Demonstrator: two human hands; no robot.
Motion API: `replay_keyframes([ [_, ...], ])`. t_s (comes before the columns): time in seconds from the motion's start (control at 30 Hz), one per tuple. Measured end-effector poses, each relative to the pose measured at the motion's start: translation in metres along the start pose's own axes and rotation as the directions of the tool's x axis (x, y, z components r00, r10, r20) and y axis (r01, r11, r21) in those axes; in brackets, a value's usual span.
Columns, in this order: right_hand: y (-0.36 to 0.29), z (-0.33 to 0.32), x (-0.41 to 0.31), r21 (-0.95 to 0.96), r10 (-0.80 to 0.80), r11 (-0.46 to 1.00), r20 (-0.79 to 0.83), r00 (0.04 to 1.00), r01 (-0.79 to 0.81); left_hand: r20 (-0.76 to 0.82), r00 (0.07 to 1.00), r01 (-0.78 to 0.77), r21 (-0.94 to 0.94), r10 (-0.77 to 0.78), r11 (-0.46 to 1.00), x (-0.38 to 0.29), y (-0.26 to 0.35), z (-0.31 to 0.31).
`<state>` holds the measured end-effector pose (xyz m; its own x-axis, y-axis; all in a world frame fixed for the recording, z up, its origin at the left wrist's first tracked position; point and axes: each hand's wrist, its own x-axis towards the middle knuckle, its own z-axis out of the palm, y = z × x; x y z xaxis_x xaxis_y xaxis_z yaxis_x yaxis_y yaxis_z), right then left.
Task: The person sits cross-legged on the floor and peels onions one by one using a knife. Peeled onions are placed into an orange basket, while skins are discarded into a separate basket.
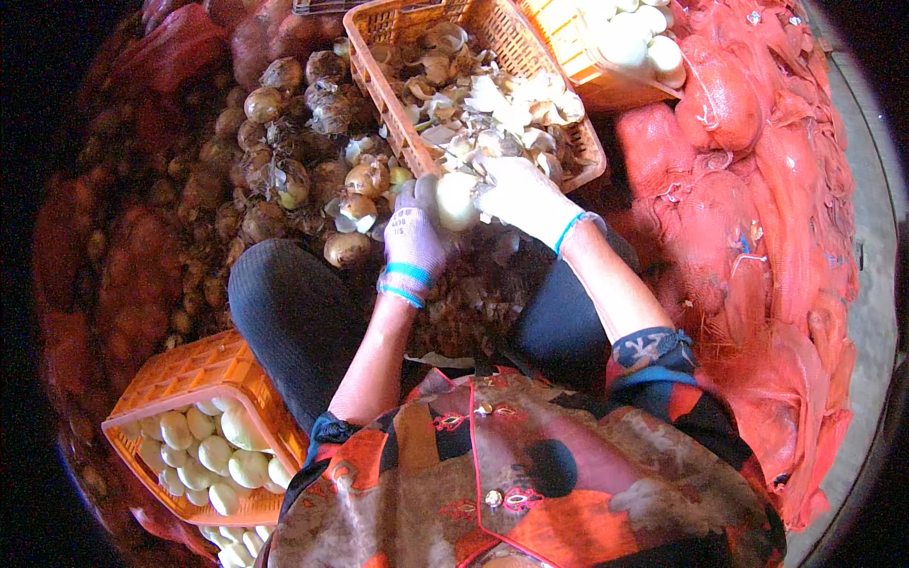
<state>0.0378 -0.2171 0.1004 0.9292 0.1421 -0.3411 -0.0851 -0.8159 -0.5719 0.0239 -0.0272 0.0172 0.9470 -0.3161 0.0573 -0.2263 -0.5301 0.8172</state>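
A peeled white onion (456,201) is between my two gloved hands, at the near end of an orange plastic crate (399,122). My left hand (414,234) grips the onion from its left side. My right hand (527,202) reaches over from the right, its fingers against the onion; whether they also hold a tool is hidden. Loose onion skins (497,106) fill much of the crate just beyond my hands. To the left of my left hand lie unpeeled brown onions (366,179), some with torn, hanging skin.
Peeled onions (213,454) fill an orange crate (192,369) at lower left. Another orange crate (625,92) of peeled onions stands at upper right. Red mesh sacks (724,184) are heaped along the right. More unpeeled onions (263,170) spread across the left.
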Motion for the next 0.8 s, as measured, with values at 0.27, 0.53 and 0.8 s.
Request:
replay_keyframes([
  [0.27, 0.004, 0.007, 0.007, -0.076, 0.005, 0.997, -0.052, 0.999, -0.009, -0.097, 0.995, -0.014, -0.035, 0.010, 0.999, -0.009, 0.000, 0.006],
  [0.53, -0.002, 0.014, 0.017, -0.154, 0.011, 0.988, -0.074, 0.997, -0.023, -0.169, 0.985, -0.008, -0.209, -0.028, 0.978, -0.014, -0.019, 0.024],
  [0.8, -0.001, 0.031, 0.041, -0.229, -0.006, 0.973, -0.144, 0.989, -0.028, -0.049, 0.981, 0.081, -0.774, -0.188, 0.627, -0.001, -0.083, 0.072],
])
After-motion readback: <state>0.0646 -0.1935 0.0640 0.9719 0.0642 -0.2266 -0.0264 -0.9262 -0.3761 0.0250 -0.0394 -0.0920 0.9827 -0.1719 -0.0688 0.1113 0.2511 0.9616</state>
